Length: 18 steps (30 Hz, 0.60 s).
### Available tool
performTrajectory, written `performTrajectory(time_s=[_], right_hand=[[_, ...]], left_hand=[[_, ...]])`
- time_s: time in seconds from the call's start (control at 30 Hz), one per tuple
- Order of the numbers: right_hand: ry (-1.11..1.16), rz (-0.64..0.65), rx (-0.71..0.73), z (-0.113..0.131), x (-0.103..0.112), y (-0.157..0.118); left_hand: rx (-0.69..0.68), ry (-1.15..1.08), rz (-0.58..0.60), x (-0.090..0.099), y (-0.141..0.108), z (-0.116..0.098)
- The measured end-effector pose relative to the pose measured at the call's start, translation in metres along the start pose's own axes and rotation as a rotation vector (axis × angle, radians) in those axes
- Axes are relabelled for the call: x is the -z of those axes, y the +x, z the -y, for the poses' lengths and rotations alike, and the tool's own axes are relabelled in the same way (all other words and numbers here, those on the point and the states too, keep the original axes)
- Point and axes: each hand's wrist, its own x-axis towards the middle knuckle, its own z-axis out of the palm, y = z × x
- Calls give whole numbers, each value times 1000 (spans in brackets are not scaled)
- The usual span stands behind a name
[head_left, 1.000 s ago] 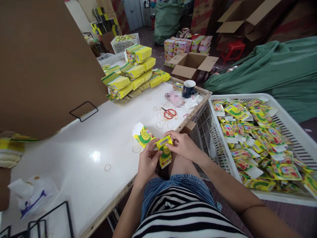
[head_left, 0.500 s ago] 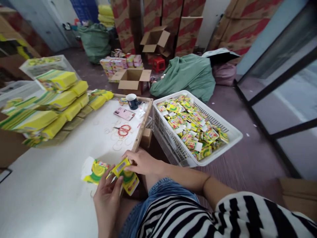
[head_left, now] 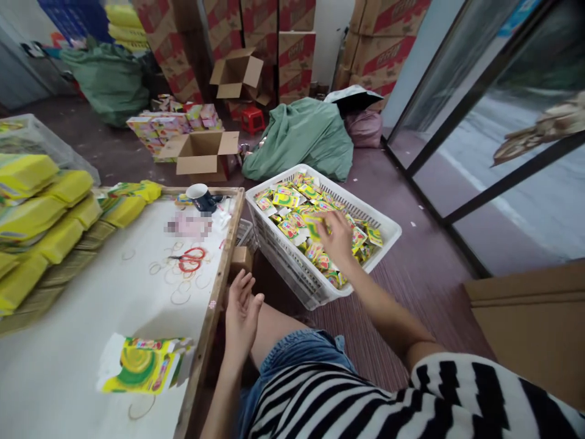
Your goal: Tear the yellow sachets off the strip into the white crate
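Note:
My right hand (head_left: pixel 337 239) reaches over a white plastic basket (head_left: pixel 299 291) filled with small yellow-and-green printed boxes (head_left: pixel 289 228). Its fingers pinch a small yellow carton (head_left: pixel 312 226), just above the others. Beside the table's wooden edge, over my lap, my left hand (head_left: pixel 244 308) is open with fingers apart and nothing in it. Several flat yellow-green cartons (head_left: pixel 139 364) lie together on the white tabletop (head_left: pixel 55 378), left of that hand.
Red-handled scissors (head_left: pixel 191 260), rubber bands (head_left: pixel 180 297) and a dark mug (head_left: pixel 201 198) are on the table. Bundled yellow cartons (head_left: pixel 50 213) are stacked at its left. An open cardboard box (head_left: pixel 203 163) and a green sack (head_left: pixel 301 137) stand on the floor beyond.
My right hand has moved from the table edge out over the basket with the yellow carton. My left hand has let go of it and opened. The view has swung right.

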Motion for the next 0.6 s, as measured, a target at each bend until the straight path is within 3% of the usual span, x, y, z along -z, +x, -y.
performTrajectory(time_s=[0.07,0.1,0.27,0.33,0.47,0.6], right_hand=[[-365,81,-17,-39,1,26],[-421,126,-10,-56,-4,36],[-410,332,94,-110,-55,62],[-401,364,83,-130,-63,63],[-344,356,12,-169,-41,51],[-245,271,-110,-186,3,1]], left_hand=[[20,47,29,-7,11,17],[36,67,49,-11,15,26],[63,155,164,-36,34,71],[69,185,204,-47,45,83],[91,201,238,-73,78,98],[115,196,246,-100,109,103]])
